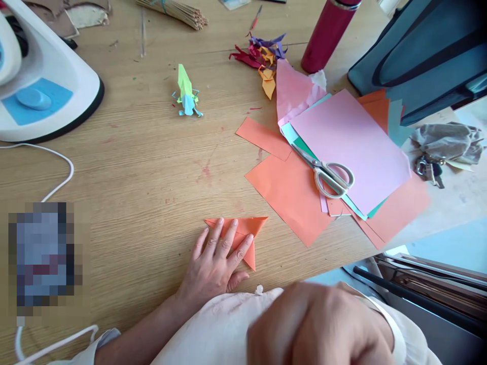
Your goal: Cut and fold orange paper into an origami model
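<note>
A folded piece of orange paper (247,230) with pointed corners lies on the wooden table near its front edge. My left hand (218,258) rests flat on it, fingers spread, pressing from above; the palm hides part of the folds. My right hand (319,324) is raised close to the camera at the bottom, large and blurred. Its knuckles look bent, but its fingertips are hidden. To the right of the folded piece is a larger flat orange sheet (291,195). White-handled scissors (331,177) lie across the stacked paper.
A pink sheet (353,147) tops the paper pile. Behind are folded paper figures (268,50), a green-and-blue paper figure (185,94), a red bottle (329,35) and a bundle of sticks (175,11). A white appliance (49,76) and pixelated object (43,253) stand left; a blue bag (418,56) right.
</note>
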